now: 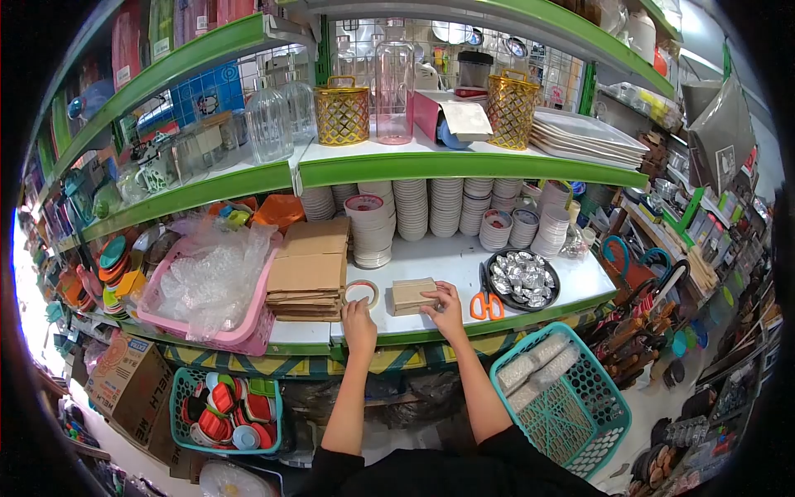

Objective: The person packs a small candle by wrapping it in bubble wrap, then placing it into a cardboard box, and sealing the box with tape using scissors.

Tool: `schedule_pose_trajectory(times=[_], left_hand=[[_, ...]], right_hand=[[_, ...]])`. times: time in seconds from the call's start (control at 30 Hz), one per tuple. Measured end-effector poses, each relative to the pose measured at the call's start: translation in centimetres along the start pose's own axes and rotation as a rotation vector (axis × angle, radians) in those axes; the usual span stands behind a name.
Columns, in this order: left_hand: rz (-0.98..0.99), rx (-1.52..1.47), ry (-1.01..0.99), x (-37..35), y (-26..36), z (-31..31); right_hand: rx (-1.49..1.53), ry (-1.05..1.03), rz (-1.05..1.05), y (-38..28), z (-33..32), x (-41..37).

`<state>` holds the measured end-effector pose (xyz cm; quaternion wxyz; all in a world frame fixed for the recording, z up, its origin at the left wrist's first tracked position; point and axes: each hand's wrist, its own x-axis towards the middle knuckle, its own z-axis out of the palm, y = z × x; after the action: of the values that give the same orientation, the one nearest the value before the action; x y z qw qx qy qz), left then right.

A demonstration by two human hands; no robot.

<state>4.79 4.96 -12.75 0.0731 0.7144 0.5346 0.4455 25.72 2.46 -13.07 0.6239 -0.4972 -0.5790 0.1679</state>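
Two hands flank small cardboard stack (411, 296), likely light, stiff, best held by sides: right hand (448, 310) at right end, left hand (358, 321) by tape roll (376, 293); clamping unclear for both.

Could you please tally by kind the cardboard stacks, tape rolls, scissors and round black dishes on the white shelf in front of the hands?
Cardboard, large stack and small stack: 2
Tape roll: 1
Scissors: 1
Round black dish: 1
Total: 5
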Motion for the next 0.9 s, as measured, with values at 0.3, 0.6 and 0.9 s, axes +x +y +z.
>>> schedule_pose_trajectory(times=[0.3, 0.6, 0.9], left_hand=[[0.129, 0.174, 0.051, -1.2, 2.5, 0.7], [-0.031, -0.009, -0.135, -1.8, 5.4, 0.1], [-0.039, -0.204, -0.204, -2.5, 5.9, -0.9]], right_hand=[[0.005, -0.071, 0.036, 0.5, -0.1, 0.1], [0.051, -0.015, 0.069, -0.5, 0.0, -1.1], [-0.299, 0.105, 0.088, -4.8, -0.7, -3.8]])
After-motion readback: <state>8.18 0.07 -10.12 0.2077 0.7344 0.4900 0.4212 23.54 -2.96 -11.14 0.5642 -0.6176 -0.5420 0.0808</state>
